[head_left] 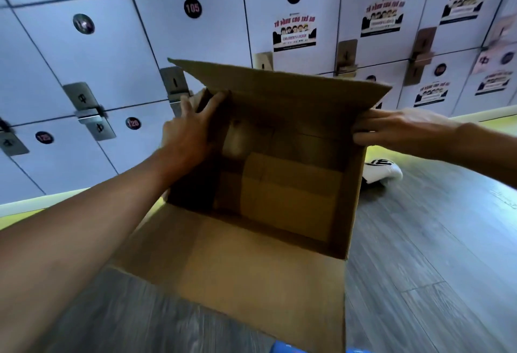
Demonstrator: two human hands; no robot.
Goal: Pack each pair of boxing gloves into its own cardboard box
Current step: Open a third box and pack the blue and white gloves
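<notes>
Two bare hands work an open cardboard box (279,184) standing on the grey plank floor (433,240) before numbered lockers (112,44). Left hand (190,131) clamps the box's left wall, fingers inside; right hand (391,128) pinches the right edge. One white boxing glove (383,172) lies behind the box's right side.

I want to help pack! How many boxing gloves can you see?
1: a black-and-white boxing glove lies on the floor, right of the cardboard box, partly hidden behind it. Others may be out of view.
</notes>
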